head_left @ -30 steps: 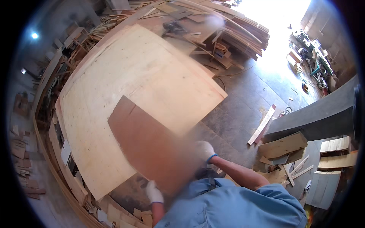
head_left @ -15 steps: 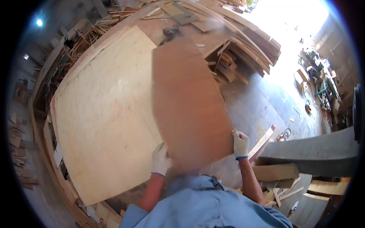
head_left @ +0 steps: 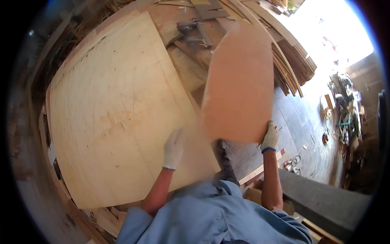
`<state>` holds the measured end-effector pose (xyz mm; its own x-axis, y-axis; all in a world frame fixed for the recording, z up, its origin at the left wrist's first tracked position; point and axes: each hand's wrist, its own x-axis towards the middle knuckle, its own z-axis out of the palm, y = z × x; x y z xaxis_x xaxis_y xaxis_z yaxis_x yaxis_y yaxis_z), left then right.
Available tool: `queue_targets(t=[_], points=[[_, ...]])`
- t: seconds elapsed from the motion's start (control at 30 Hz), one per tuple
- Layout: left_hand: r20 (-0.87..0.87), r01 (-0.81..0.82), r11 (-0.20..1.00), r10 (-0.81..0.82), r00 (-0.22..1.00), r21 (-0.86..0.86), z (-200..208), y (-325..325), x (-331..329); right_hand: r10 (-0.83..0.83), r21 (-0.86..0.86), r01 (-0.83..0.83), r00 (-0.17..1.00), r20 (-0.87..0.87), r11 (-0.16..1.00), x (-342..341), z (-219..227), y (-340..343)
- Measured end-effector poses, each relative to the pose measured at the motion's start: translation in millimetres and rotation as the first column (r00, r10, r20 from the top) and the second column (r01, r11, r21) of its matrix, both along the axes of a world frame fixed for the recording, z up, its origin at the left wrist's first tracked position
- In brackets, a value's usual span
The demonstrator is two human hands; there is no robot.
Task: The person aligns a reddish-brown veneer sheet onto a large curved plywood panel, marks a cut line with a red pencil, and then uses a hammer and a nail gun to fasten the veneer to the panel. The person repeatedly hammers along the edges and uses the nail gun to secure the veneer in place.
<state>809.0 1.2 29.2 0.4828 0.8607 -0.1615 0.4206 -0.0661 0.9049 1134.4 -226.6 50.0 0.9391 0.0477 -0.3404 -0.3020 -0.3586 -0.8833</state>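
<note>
My right hand point(head_left: 270, 139), in a white knit glove with a blue cuff, grips the lower right edge of a reddish-brown plywood panel point(head_left: 240, 87). The panel is held out to the right, over the floor and the scrap wood. My left hand point(head_left: 174, 149), gloved likewise, is apart from that panel. It hovers over or rests on a large pale plywood sheet point(head_left: 105, 110); which of the two cannot be told. Its fingers point forward, somewhat blurred, with nothing visible in them.
A dark metal tool point(head_left: 195, 33) sits beyond the pale sheet. Stacked brown boards point(head_left: 293, 61) lie far right. A grey beam-like slab point(head_left: 321, 201) juts in at the lower right, beside a light wood strip point(head_left: 260, 173). Piled equipment point(head_left: 343, 105) lines the right wall.
The brown panel has swung right, off the pale sheet, with my right hand still on it. My left hand has let go of the panel's near left part. The view has shifted.
</note>
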Motion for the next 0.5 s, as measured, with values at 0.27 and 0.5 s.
queue_targets(t=[0.27, 0.5], points=[[-0.369, -0.027, 0.819, 0.287, 0.884, 0.574, -31.5, -26.5, 12.3, 0.301, -0.108, -0.288, 0.798, 0.522, 0.951, 330.9, -41.4, 201.0], [-0.400, -0.072, 0.758, 0.419, 0.815, 0.648, -49.6, -44.7, 35.3, 0.442, -0.355, -0.376, 0.889, 0.125, 0.856, 441.0, -16.2, 347.1]])
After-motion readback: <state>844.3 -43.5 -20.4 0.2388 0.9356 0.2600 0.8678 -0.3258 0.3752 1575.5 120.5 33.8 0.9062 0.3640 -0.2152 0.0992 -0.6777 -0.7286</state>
